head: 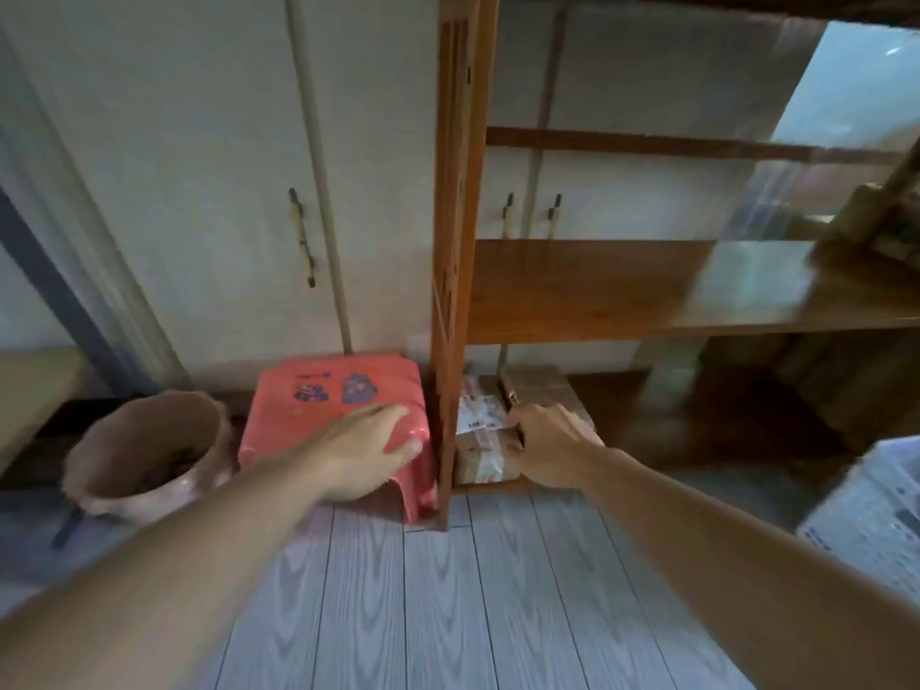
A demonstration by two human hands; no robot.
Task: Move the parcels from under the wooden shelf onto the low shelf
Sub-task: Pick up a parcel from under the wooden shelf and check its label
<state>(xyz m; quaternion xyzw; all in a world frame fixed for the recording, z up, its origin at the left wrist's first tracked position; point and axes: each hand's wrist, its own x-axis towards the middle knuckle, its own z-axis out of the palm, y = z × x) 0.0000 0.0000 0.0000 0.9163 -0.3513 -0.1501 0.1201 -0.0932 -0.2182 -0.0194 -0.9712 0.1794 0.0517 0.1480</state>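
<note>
Cardboard parcels (485, 440) with white labels and tape lie stacked under the wooden shelf (587, 291), at its left end beside the upright post. My right hand (550, 448) rests on top of the parcels, fingers curled over the upper one's right edge; whether it grips is unclear. My left hand (371, 448) lies flat, fingers spread, on the near right corner of a red plastic stool (308, 415) that stands left of the shelf post. The wooden shelf board above the parcels is bare at its left part.
A brown bin lined with a pink bag (149, 450) stands left of the stool. White cupboard doors (199, 166) are behind. A clear plastic bag (776, 191) and dark boxes sit at the shelf's right; a white perforated crate (866, 510) is at right. Grey plank floor in front.
</note>
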